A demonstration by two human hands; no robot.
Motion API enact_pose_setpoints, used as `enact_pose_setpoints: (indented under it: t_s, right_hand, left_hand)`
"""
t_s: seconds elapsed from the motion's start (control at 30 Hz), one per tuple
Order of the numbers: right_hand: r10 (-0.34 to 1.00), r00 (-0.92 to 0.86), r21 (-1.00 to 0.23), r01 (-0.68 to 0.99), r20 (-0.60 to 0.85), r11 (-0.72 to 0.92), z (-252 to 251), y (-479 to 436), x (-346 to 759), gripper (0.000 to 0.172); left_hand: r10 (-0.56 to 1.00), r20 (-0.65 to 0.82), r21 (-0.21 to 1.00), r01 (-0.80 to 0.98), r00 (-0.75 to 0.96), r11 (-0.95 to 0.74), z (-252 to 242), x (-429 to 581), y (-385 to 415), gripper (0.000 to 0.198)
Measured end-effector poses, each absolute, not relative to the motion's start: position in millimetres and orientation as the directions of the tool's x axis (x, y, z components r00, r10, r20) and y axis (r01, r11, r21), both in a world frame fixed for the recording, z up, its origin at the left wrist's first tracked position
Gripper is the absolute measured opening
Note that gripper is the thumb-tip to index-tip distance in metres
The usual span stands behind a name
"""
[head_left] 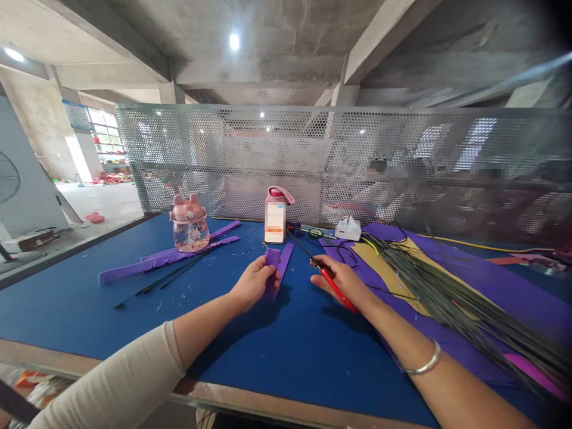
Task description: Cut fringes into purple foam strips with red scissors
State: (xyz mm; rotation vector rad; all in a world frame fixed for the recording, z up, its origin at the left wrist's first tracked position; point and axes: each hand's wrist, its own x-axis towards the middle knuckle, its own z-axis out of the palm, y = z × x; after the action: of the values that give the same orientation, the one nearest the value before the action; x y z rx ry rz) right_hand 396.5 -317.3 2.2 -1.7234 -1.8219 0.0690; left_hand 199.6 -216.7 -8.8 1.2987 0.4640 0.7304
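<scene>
Bright daylight from left, ceiling lamps glaring, edges warped

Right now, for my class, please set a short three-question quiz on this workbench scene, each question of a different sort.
1. True or false: the left hand holds a purple paper strip.
2. The tool in the right hand has a handle that is: A green, B red, C white.
3. Fill in the missing word: the pink bottle stands on a ____ table top.

Key: 1 true; 2 B; 3 blue.
</scene>
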Motion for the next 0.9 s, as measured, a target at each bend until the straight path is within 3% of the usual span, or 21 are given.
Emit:
enact_pose_setpoints:
  t_s: [0.13,0.3,0.57,0.9]
  right_hand:
    - [0.954,-0.045,-0.415,0.894,0.295,0.171,7.1,-320.9,388.5,0.049]
    - [0.960,-0.117,-0.437,0.872,0.253,0.222,6.6,-324.5,385.2,0.048]
    - [0.947,-0.157,-0.403,0.876,0.281,0.265,5.2,-322.1,374.3,0.057]
    - [0.935,-0.200,-0.474,0.819,0.293,0.324,12.0,-325.7,373.5,0.059]
  left_hand:
    - [0.716,0.151,0.979,-0.205,0.682,-0.011,-10.3,200.7,-219.1,0.025]
    - [0.741,0.186,0.978,-0.191,0.645,-0.079,-15.2,201.6,-211.2,0.029]
    - [0.648,0.235,0.961,-0.074,0.724,-0.266,-15.1,198.0,-217.7,0.026]
    - [0.618,0.267,0.946,-0.077,0.740,-0.316,-12.5,196.5,-223.0,0.032]
